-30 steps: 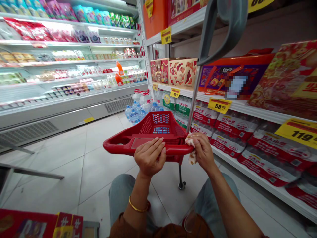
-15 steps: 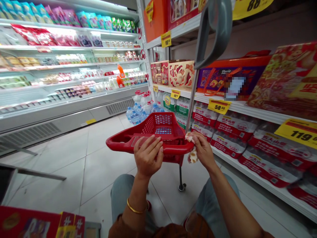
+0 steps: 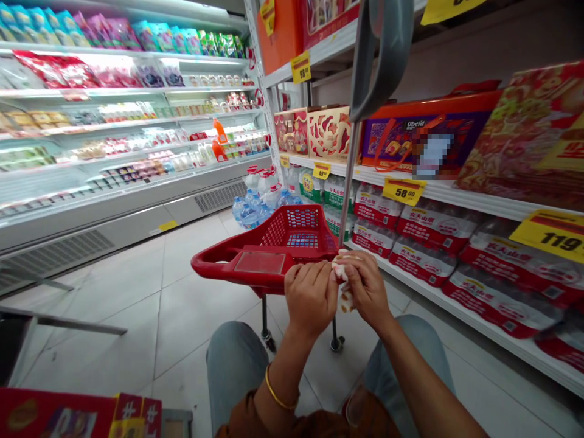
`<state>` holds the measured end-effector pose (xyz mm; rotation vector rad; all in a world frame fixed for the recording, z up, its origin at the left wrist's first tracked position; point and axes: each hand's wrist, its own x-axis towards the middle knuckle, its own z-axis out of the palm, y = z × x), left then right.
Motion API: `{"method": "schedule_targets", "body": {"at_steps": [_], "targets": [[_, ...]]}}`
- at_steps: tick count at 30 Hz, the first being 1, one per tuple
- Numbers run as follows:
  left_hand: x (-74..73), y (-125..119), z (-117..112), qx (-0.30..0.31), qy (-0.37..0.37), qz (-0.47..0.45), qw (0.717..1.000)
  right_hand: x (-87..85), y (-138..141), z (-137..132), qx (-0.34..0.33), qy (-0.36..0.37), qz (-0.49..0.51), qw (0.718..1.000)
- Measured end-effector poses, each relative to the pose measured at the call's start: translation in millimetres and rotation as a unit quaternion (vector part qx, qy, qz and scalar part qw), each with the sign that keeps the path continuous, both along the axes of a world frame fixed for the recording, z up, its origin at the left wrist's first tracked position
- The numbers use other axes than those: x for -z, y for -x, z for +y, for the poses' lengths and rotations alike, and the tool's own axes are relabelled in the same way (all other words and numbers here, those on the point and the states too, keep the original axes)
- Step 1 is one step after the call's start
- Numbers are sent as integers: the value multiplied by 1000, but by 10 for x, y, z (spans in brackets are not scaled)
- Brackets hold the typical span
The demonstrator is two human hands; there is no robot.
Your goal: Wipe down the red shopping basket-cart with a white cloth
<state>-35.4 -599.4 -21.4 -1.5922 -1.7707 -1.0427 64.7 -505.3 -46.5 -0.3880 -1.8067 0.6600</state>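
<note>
A red plastic shopping cart (image 3: 292, 237) stands in front of my knees, its thick rim facing me. My left hand (image 3: 312, 298) is closed over the near rim, right of the flat panel (image 3: 260, 263). Close against it, my right hand (image 3: 366, 285) is closed on a crumpled white cloth (image 3: 347, 300) with brown patches, at the rim's right corner. The two hands touch or nearly touch; part of the cloth and the rim corner are hidden by the fingers. From beside that corner rises a thin metal pole with a grey loop handle (image 3: 383, 67) at its top.
Shelves on the right hold gift boxes (image 3: 335, 132) above packs of bottled water (image 3: 435, 228). Large blue water bottles (image 3: 250, 214) stand behind the cart. A lit refrigerated display (image 3: 137, 121) runs along the left. A red box (image 3: 55, 413) is at the lower left.
My left hand has moved right along the rim, uncovering the panel, and curled its fingers beside my right hand. My right hand stays at the corner with the cloth, shifted slightly left.
</note>
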Motion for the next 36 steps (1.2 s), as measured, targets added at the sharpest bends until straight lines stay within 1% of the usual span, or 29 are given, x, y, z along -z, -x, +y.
{"method": "schedule_targets", "body": {"at_steps": [6,10,18,25,29,33,36], "targets": [[-18,65,-51,17,-9,1,1000,103,64,59,-21,14,22,999],[-11,108,-60,22,-20,5,1000,123,97,69,-36,25,31,999],[-2,162,-81,33,-25,5,999,160,142,98,-37,64,39,996],[4,200,-101,35,-26,-3,999,228,186,229,-51,89,48,994],[-4,223,-115,41,-21,-4,999,183,170,226,-60,99,54,992],[-18,236,-141,44,-17,-6,999,63,117,75,-82,107,47,990],[-23,247,-164,45,-22,-5,999,27,101,2,-98,104,39,989]]}}
